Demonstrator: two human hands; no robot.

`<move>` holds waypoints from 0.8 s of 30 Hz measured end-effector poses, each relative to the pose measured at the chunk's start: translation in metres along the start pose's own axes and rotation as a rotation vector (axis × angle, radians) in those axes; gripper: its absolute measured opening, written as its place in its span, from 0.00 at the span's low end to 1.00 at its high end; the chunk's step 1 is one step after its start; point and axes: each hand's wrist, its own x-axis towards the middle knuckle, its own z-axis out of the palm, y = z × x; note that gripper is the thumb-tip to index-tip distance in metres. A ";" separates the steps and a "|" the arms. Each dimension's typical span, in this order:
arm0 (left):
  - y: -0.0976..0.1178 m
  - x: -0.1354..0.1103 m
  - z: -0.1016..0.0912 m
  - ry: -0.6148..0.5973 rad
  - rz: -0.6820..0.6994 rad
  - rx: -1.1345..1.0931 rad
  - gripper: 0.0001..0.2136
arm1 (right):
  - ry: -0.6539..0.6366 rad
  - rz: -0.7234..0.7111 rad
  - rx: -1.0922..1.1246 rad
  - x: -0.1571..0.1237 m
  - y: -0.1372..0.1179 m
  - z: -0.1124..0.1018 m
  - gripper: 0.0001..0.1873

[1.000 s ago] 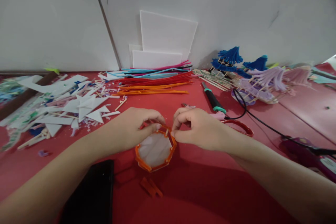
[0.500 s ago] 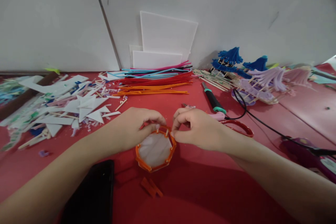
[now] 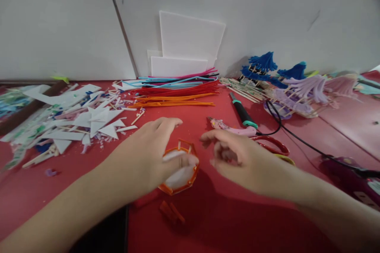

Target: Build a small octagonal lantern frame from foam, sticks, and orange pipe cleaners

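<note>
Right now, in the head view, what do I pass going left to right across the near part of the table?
White foam scraps → left hand on the orange-rimmed frame → right hand → red scissors → purple tool.

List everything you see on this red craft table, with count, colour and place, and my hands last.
red table: one, red, under everything.
white foam boards: several, white, leaning on the back wall.
fuzzy craft stems: one bundle, orange, red, blue, pink, back centre.
cut foam scraps: one heap, mostly white, left.
tasselled stick models: several, blue and lilac, back right.
black-handled tool: one, black with teal bands, right of centre.
red-handled scissors: one, red, beside the right hand.
octagonal orange-rimmed white panel: one, centre.
short orange pieces: a few, orange, in front of the panel.
flat black slab: one, black, bottom left.
left hand: resting on the panel, thumb across it.
right hand: blurred, right of the panel.
</note>
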 end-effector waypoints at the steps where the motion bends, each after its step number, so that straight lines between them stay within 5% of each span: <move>1: 0.003 -0.008 0.003 0.025 -0.006 0.053 0.37 | -0.042 0.020 0.018 -0.005 0.002 0.005 0.25; 5: 0.008 -0.039 0.019 0.200 -0.023 0.219 0.51 | -0.132 0.060 0.099 -0.008 0.014 0.030 0.34; 8: 0.003 -0.051 0.032 0.305 -0.047 0.282 0.50 | -0.127 -0.016 0.164 0.000 0.022 0.042 0.32; 12: -0.014 -0.046 0.041 0.214 -0.119 -0.003 0.47 | -0.057 -0.071 0.238 0.008 0.028 0.047 0.23; 18: -0.045 -0.025 0.028 0.031 -0.128 -0.477 0.37 | 0.021 -0.120 0.196 0.001 0.032 0.050 0.13; 21: -0.060 -0.027 0.024 0.044 -0.121 -0.524 0.39 | 0.051 -0.214 0.127 -0.005 0.034 0.052 0.12; 24: -0.067 -0.039 0.028 0.082 -0.106 -0.328 0.39 | 0.066 -0.301 0.066 -0.010 0.035 0.053 0.13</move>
